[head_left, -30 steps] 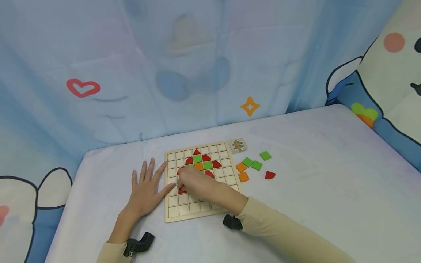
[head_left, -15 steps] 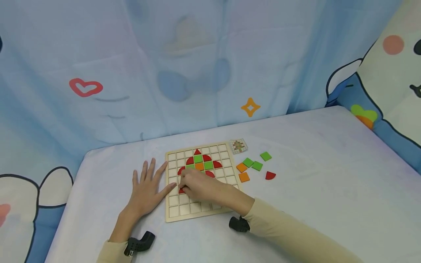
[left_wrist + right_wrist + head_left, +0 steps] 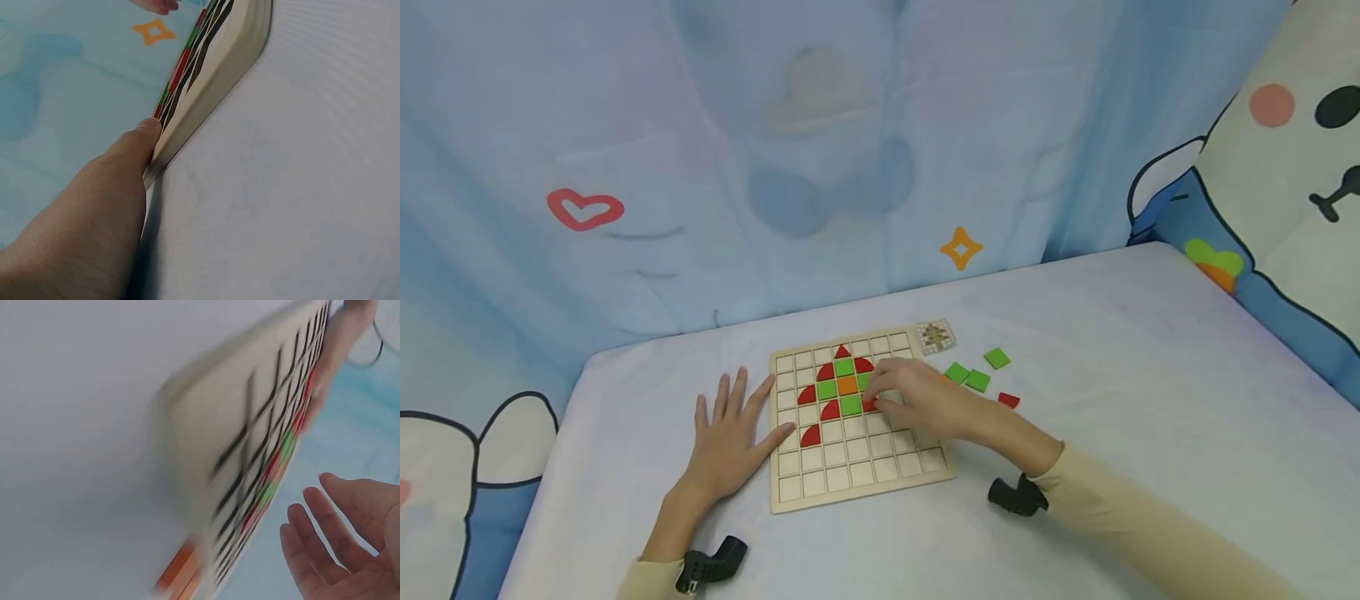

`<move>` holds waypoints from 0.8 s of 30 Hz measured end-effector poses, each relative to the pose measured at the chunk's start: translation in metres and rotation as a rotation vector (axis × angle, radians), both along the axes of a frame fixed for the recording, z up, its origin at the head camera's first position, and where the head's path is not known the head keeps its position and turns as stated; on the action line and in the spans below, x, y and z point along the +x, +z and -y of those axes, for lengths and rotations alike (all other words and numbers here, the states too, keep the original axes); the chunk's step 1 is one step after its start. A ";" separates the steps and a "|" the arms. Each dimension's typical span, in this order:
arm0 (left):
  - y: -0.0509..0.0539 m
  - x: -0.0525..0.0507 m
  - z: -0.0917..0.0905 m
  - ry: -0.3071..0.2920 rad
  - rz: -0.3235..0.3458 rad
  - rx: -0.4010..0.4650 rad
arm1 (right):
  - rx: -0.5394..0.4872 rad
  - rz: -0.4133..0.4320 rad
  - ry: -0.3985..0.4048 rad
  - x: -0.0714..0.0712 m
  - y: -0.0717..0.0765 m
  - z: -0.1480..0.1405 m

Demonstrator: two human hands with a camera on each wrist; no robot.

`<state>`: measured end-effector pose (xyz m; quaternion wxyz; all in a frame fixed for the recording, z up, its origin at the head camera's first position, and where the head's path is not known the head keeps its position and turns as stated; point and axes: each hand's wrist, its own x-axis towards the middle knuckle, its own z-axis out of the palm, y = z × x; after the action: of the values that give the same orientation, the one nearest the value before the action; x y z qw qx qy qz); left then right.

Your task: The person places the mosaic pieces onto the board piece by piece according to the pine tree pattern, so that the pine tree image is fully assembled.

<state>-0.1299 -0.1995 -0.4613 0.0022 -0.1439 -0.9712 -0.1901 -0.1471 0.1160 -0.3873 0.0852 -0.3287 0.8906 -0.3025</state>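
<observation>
A square wooden grid board [image 3: 820, 484] lies on the table, with green, orange and red pieces set in its cells. My left hand [image 3: 727, 452] lies flat at the board's left side, fingers spread; the thumb [image 3: 149, 125] touches the board's edge. Above the right half of the board is my right hand [image 3: 922, 397]. In the right wrist view its fingers [image 3: 319, 544] are loosely bent and apart, with nothing between them. It covers some cells and part of the red pieces. A red quarter-circle piece [image 3: 810, 436] sits at the lower left of the pattern.
Several loose green tiles [image 3: 997, 358] and a partly hidden red piece [image 3: 1008, 400] lie right of the board. Orange tiles [image 3: 178, 569] show beside the board's edge. A small pattern card [image 3: 936, 336] lies at its upper right corner. A blue printed curtain [image 3: 835, 275] hangs behind the table.
My right hand has let go at the lower-left red quarter-circle piece and moved right across the board, uncovering it and nearby pieces. The left hand stays in place; the head view has shifted slightly.
</observation>
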 end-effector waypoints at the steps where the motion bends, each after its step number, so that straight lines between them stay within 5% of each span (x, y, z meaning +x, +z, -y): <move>1: -0.001 0.000 0.000 0.001 -0.001 0.003 | -0.012 -0.008 -0.029 -0.003 0.000 -0.011; 12: -0.002 0.001 0.001 -0.006 -0.014 0.014 | -0.020 -0.001 -0.381 -0.025 -0.014 -0.111; 24: 0.002 0.002 -0.002 0.006 -0.010 0.004 | 0.049 0.064 -0.489 -0.035 -0.020 -0.124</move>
<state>-0.1281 -0.1973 -0.4596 0.0081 -0.1419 -0.9712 -0.1914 -0.1817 0.2399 -0.4073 0.0456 -0.0915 0.9475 -0.3028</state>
